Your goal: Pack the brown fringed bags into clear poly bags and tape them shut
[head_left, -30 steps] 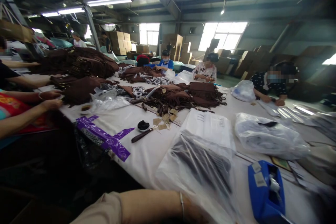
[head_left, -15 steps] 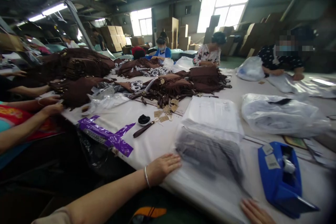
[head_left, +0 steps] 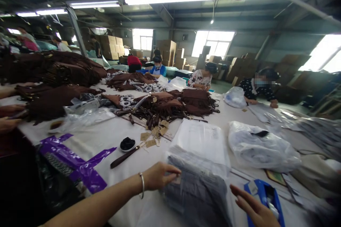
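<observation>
A dark item in a clear plastic bag [head_left: 197, 188] lies on the white-covered table before me, over a stack of white plastic bags [head_left: 201, 138]. My left hand [head_left: 160, 176], with a silver bangle at its wrist, is at the bag's upper left edge; thumb and fingers come together there, and whether they grip the plastic is too small to tell. On the other side, my right hand [head_left: 254, 207] is held with fingers apart, holding nothing. It partly covers a blue tape dispenser [head_left: 277, 198]. A brown wrist strap [head_left: 125, 158] and a small dish of black material [head_left: 128, 144] lie to the left.
Brown fringed bags [head_left: 197, 101] are piled across the table, with tags [head_left: 151, 143] near them. A filled plastic bag [head_left: 261, 145] sits at the right. Purple tape [head_left: 80, 165] marks the left table edge. Another person's hands [head_left: 10, 117] are at far left; several people work beyond.
The view has tilted up and shifted right. My left hand has gone from lying flat to fingers brought together at the bag. My right hand has risen beside the bag, in front of the dispenser.
</observation>
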Tool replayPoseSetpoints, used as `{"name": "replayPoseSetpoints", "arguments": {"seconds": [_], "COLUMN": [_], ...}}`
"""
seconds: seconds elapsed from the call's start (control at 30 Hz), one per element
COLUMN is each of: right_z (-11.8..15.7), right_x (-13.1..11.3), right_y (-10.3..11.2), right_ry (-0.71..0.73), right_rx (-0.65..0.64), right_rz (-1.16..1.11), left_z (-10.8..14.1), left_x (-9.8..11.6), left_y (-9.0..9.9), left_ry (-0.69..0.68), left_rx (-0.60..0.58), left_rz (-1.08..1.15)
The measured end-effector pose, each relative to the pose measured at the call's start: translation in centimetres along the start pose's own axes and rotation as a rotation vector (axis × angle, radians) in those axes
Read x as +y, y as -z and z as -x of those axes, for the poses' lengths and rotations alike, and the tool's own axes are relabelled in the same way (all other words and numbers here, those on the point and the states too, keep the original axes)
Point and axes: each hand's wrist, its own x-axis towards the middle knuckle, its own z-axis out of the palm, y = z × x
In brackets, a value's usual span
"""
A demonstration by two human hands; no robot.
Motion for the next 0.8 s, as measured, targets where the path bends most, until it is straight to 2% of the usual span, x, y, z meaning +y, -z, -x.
{"name": "replayPoseSetpoints", "arguments": {"seconds": [0.1, 0.17, 0.23, 0.3, 0.4, 0.47, 0.53, 0.67, 0.8], "right_z": [-9.0, -14.6, -18.8, -21.3, -22.4, -22.4, -22.4, -22.5, -22.3], "right_x": [-2.0, -2.0, -1.1, 0.4, 3.0, 4.4, 5.2, 5.4, 4.9], "right_y": [-0.7, -2.3, -4.1, -5.8, -8.0, -8.9, -9.3, -9.4, -9.9], "right_ry": [-0.017, -0.002, -0.004, -0.030, -0.058, -0.052, -0.036, 0.012, 0.130], "right_rx": [0.138, 0.247, 0.329, 0.389, 0.445, 0.459, 0.455, 0.418, 0.352], "right_rz": [-0.237, -0.266, -0.245, -0.211, -0.153, -0.115, -0.072, 0.050, 0.214], "left_z": [-8.6, -14.3, -19.3, -23.3, -27.2, -28.8, -29.6, -29.1, -25.7], "left_x": [0.1, 0.0, -0.2, -0.6, -2.1, -3.5, -5.0, -7.7, -9.3], "left_y": [-1.5, -3.1, -4.9, -6.8, -9.1, -9.8, -9.5, -5.9, -2.0], "left_ry": [0.027, 0.016, 0.020, 0.076, 0.212, 0.273, 0.317, 0.460, 0.605], "left_rx": [0.151, 0.159, 0.143, 0.126, 0.081, 0.062, 0.080, 0.180, 0.257], "left_rz": [-0.074, -0.181, -0.268, -0.340, -0.417, -0.369, -0.269, -0.083, 0.208]}}
